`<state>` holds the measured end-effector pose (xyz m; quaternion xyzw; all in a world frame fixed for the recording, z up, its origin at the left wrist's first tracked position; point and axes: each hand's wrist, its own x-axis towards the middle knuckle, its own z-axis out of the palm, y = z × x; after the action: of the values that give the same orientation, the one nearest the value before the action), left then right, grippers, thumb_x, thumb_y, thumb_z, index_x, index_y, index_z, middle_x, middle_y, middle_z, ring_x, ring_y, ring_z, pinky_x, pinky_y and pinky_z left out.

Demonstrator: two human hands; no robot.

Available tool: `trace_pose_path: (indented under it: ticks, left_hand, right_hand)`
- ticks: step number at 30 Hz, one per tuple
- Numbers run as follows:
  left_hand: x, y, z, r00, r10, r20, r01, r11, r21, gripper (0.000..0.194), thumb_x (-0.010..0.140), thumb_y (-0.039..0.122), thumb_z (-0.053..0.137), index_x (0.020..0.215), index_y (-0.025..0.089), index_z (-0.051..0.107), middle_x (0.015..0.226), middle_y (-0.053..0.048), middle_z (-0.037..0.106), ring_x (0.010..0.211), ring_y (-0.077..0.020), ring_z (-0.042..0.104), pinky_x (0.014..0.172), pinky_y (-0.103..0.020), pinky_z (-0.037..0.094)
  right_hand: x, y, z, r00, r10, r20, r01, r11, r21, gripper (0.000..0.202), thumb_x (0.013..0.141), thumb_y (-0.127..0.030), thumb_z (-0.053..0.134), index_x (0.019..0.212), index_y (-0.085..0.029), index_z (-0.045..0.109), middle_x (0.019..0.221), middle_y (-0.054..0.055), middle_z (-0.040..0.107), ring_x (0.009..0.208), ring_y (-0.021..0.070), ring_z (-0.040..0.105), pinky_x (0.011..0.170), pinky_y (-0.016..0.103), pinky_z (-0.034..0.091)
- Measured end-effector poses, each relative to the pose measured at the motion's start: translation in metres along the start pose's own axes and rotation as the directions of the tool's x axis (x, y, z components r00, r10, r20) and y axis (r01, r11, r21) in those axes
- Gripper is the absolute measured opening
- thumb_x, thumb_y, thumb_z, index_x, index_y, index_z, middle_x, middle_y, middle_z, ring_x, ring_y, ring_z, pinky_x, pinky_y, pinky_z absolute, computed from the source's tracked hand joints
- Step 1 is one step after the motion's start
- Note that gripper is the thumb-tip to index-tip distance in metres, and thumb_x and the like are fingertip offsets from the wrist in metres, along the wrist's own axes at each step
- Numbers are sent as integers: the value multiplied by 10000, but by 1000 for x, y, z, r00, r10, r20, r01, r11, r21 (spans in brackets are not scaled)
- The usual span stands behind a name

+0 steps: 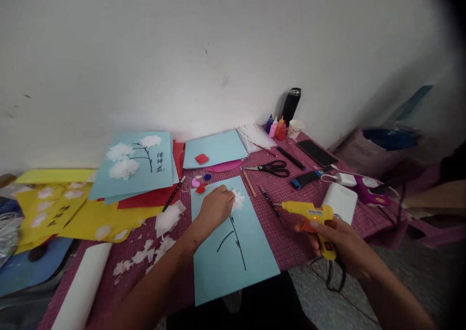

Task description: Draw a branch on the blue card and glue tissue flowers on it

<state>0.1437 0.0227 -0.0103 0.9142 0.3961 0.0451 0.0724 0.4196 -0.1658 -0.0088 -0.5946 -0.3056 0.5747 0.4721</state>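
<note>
On a light blue sheet [218,276] with a drawn dark branch, my left hand [216,207] is closed, its fingertips pinched at the edge of a white tissue-paper flower [238,200] near the top of the branch. The fingers partly hide what lies between them. My right hand [340,240] grips a yellow hot glue gun [309,211], its small orange light lit and its nozzle pointing left, just beyond the sheet's right edge. Loose white tissue pieces [169,218] lie left of the sheet, beside a black marker [174,194].
A finished-looking blue flower picture [153,174] lies at the back left, over yellow paper [120,218]. Scissors [271,168], a craft knife [269,201], paint bottles [274,127], a black flask [291,106], a phone [316,153] and a white power bank [340,201] occupy the right side.
</note>
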Motion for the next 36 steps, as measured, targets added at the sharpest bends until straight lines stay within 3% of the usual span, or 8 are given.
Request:
trace_pose_path:
  ticks: [9,16,19,22,26,29,36]
  left_hand:
    - [8,6,-5,999,12,53,-15,999,51,288,982,247,435,873,185,694,928,-77,638,889,-205,624,697,-291,469]
    - [9,6,0,998,25,51,-26,999,30,295,982,249,445,864,184,707,914,-82,641,889,-204,633,735,-296,489]
    - [8,5,-2,1000,31,2,-31,1000,-3,234,971,257,490,992,204,717,969,-76,653,937,-208,638,798,-307,501]
    - [0,-3,-10,993,13,-121,-23,996,-83,261,959,244,527,1175,211,670,1058,-78,667,1000,-210,631,880,-326,501]
    - [-32,-22,-25,954,-59,-293,-4,978,-209,280,976,241,490,1202,183,644,1121,-89,670,996,-199,636,896,-338,511]
    - [-71,-34,-26,944,-80,-322,-6,967,-256,244,977,232,470,1099,193,678,1008,-68,699,953,-196,651,866,-340,524]
    - [-166,-34,9,902,-155,-403,20,947,-319,236,959,240,479,1020,235,707,919,-45,738,846,-195,704,751,-311,587]
  right_hand:
    - [4,4,4,1000,-1,26,1,1000,11,398,863,-525,666,953,-140,710,580,4,589,493,126,532,475,245,391]
    - [8,4,8,1000,5,25,-5,1000,-5,444,840,-555,670,936,-124,712,580,17,601,486,124,531,449,231,379]
    - [8,2,9,1000,-6,27,6,1000,3,443,835,-553,676,949,-126,701,585,14,600,490,125,535,446,229,396]
    - [10,2,6,1000,5,8,-5,999,38,425,835,-537,687,973,-134,684,608,13,609,497,125,551,446,224,413]
    - [15,4,-3,995,49,-92,-40,994,101,350,789,-461,761,920,-154,656,656,18,638,510,127,581,469,230,458]
    - [22,3,-10,993,54,-105,-44,995,94,308,775,-411,782,901,-156,663,688,29,654,526,137,587,498,255,492]
    - [46,-13,-9,1000,25,-10,-24,1000,17,262,793,-329,765,970,-163,666,782,44,687,600,142,624,558,258,536]
